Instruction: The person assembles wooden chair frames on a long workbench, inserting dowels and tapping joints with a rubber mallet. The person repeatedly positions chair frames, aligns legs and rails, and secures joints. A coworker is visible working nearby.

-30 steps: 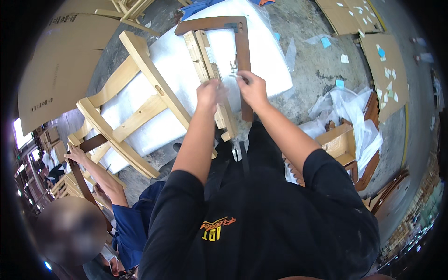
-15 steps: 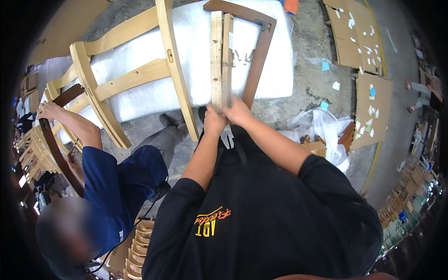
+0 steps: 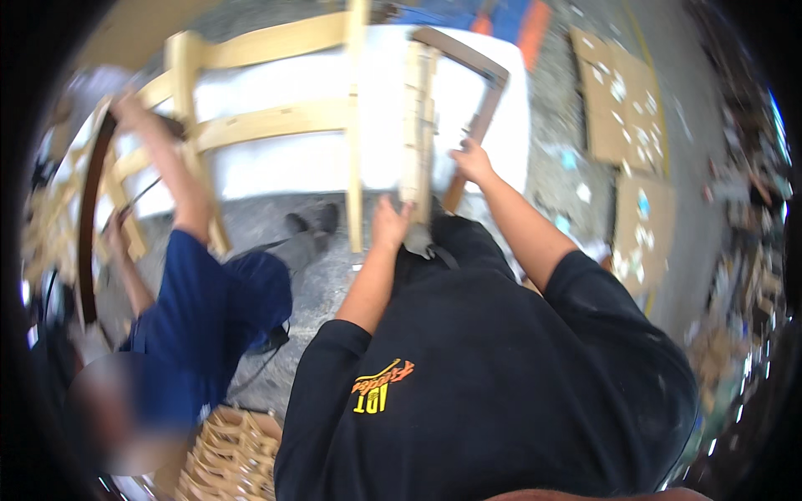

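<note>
My left hand point(image 3: 390, 222) is at the left edge of the lower end of two pale wooden bars point(image 3: 413, 138) standing side by side. Its thumb and fingers are apart, and a fingertip seems to meet the wood. My right hand point(image 3: 474, 162) lies over the long side of a brown angled wooden frame point(image 3: 486, 108). Its fingers are bent and closed; blur hides what is in them. Small dark bolts just beyond these fingertips are smeared. A metal bracket sits in the frame's corner. Bars and frame rest on a white padded surface point(image 3: 380, 159).
Left of the bars, a pale chair-like frame point(image 3: 276, 125) spans the white padding. A co-worker in dark blue point(image 3: 196, 292) handles a curved dark brown part point(image 3: 92, 200). Paper-littered cardboard point(image 3: 614, 100) covers floor at right. Stacked pale wooden parts point(image 3: 230, 451) stand at lower left.
My hands have parted: the right has moved up and right from the bars to the brown frame, the left slightly left. The view has shifted and blurred; the co-worker's arm is raised higher.
</note>
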`<control>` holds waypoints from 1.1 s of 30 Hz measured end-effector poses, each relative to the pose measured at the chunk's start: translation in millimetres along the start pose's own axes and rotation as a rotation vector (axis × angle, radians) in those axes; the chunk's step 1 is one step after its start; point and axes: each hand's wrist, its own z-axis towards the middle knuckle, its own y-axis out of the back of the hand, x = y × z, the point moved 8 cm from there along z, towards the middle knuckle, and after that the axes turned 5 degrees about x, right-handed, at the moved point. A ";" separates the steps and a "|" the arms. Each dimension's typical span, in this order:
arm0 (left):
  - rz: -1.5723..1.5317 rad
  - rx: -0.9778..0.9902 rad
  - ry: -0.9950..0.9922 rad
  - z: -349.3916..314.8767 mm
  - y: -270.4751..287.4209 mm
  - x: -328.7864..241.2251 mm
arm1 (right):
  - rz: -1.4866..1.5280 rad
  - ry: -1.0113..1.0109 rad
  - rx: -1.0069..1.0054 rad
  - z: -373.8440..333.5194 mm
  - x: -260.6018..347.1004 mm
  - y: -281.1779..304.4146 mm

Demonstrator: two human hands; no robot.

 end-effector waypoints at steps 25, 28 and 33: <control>-1.759 -1.057 1.179 -486.5 -284.5 147.4 | -0.904 0.449 1.699 -279.0 163.0 -194.5; -1.957 -1.184 1.190 -505.8 -339.5 149.8 | -1.163 0.547 1.756 -350.9 159.7 -233.3; -2.303 -1.438 1.106 -502.9 -394.8 178.7 | -1.342 0.812 1.806 -489.1 128.4 -313.1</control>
